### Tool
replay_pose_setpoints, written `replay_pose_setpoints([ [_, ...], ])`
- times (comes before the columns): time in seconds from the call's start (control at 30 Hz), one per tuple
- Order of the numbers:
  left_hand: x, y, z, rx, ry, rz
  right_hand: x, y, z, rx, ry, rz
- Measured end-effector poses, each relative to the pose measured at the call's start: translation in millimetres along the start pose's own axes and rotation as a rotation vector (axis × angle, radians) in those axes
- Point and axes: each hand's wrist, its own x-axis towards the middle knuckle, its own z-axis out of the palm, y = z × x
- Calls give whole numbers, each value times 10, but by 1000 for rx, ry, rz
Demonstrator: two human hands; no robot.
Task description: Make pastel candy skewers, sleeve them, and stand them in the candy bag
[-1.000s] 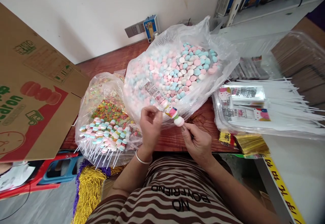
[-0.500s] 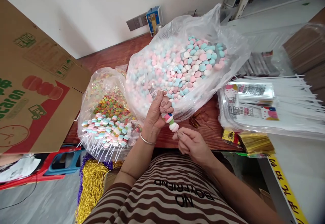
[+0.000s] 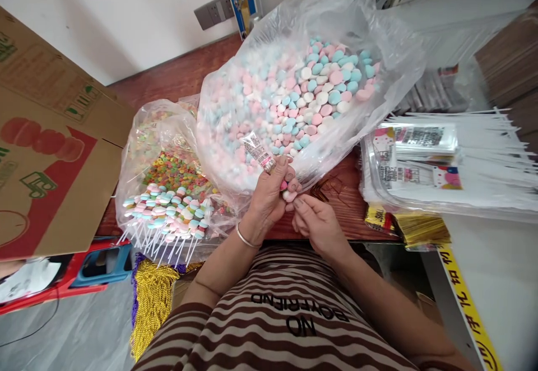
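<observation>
My left hand [image 3: 272, 194] is closed around a marshmallow stick in a clear printed bag [image 3: 257, 151]. The bag's flat top sticks out above my thumb, and pink and white marshmallows [image 3: 289, 196] show below my fingers. Right against its lower end, my right hand [image 3: 317, 222] pinches with thumb and forefinger; what lies in that pinch is too small to make out. Behind both hands spreads a big clear bag of loose pink, blue and white marshmallows [image 3: 323, 99]. To the left, finished-looking marshmallow sticks [image 3: 168, 211] lie on a bag of colourful ring candies [image 3: 176, 172].
Gold twist ties [image 3: 321, 191] lie on the wooden table [image 3: 147, 82], with a gold bundle [image 3: 422, 230] at its front edge. A clear tray [image 3: 370, 194] at right holds white sticks [image 3: 491, 163] and printed bags [image 3: 424, 141]. A cardboard box [image 3: 54, 152] stands left.
My left hand now covers more of the marshmallows, and more of the bag's printed top shows above it. My right hand has come closer to the left. The view has shifted slightly.
</observation>
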Motion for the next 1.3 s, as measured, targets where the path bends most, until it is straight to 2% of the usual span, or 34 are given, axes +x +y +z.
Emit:
replay_pose_setpoints([
  [0.07, 2, -1, -54, -22, -18, -17, 22, -30, 5, 272, -60, 172],
  [0.1, 9, 12, -80, -38, -15, -8, 25, -37, -3, 319, -83, 214],
  [0.17, 29, 53, -122, -68, 2, 41, 13, -26, -32, 237, -86, 200],
  [0.23, 47, 94, -146, -82, 17, 84, -12, 17, -68, -59, 8, 38],
  [0.37, 49, 121, -147, -82, 70, 110, -33, 134, -121, -889, 327, -517],
  [0.4, 43, 118, -142, -82, 82, 109, -28, 152, -127, -1027, 370, -616],
  [0.47, 26, 111, -133, -78, 88, 108, -19, 156, -129, -1129, 369, -693],
  [0.53, 6, 114, -129, -72, 62, 114, -24, 118, -123, -954, 256, -586],
  [0.57, -4, 121, -129, -70, 39, 115, -34, 87, -118, -763, 162, -467],
  [0.67, -27, 149, -133, -76, -18, 63, -73, -12, -87, 5, -129, 2],
  [0.7, -34, 151, -131, -86, -25, 35, -83, -35, -68, 228, -193, 131],
  [0.77, -47, 129, -120, -108, -23, -11, -85, -53, -15, 521, -255, 278],
  [0.87, -68, 27, -89, -120, -20, -15, -49, -9, 68, 590, -205, 285],
  [0.97, -69, -71, -69, -69, -8, 22, 4, 57, 72, 334, 11, 116],
  [1.03, -44, -63, -75, -38, 11, 36, 30, 68, 20, 184, 89, 34],
  [1.1, 0, 24, -96, -64, 31, 77, 46, 42, -47, 189, 25, 70],
  [1.2, 63, 220, -148, -147, 32, 165, 47, -24, -104, 373, -116, 210],
  [1.3, 81, 341, -194, -170, 24, 156, 13, -45, -75, 583, -238, 363],
])
